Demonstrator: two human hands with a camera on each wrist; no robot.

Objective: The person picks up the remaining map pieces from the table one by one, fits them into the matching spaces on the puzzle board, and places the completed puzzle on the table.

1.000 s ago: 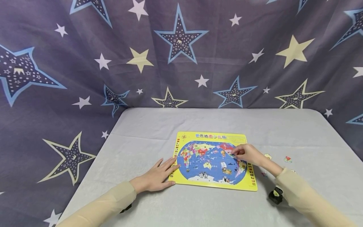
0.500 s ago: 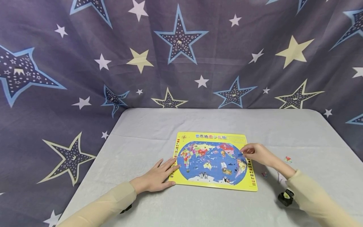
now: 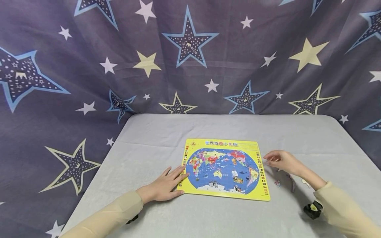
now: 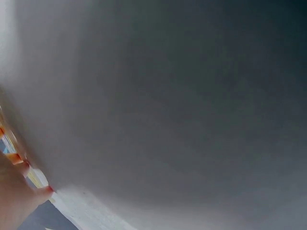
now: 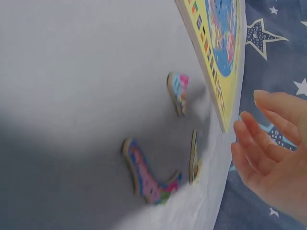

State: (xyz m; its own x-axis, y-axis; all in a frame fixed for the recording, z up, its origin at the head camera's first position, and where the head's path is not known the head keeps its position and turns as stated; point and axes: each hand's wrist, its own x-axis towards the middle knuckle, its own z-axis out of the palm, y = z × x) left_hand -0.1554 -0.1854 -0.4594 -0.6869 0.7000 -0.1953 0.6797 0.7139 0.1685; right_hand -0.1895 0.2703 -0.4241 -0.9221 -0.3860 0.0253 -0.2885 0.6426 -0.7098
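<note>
A yellow-rimmed world map puzzle board lies flat on the cloth-covered table. My left hand rests its straight fingers on the board's left edge; the left wrist view catches just a few fingertips at that edge. Just off the right edge hovers my right hand, fingers loosely bent, with nothing between them in the right wrist view. Below it lie loose puzzle pieces: a curved pink one, a small blue and pink one and one seen nearly edge-on.
The grey table cloth spreads around the board. Behind it hangs a dark curtain printed with stars. A black wrist camera sits under the right sleeve.
My right hand has moved right, from over the map's upper right to beyond the board's right edge above the loose pieces. The left hand and the board have stayed put.
</note>
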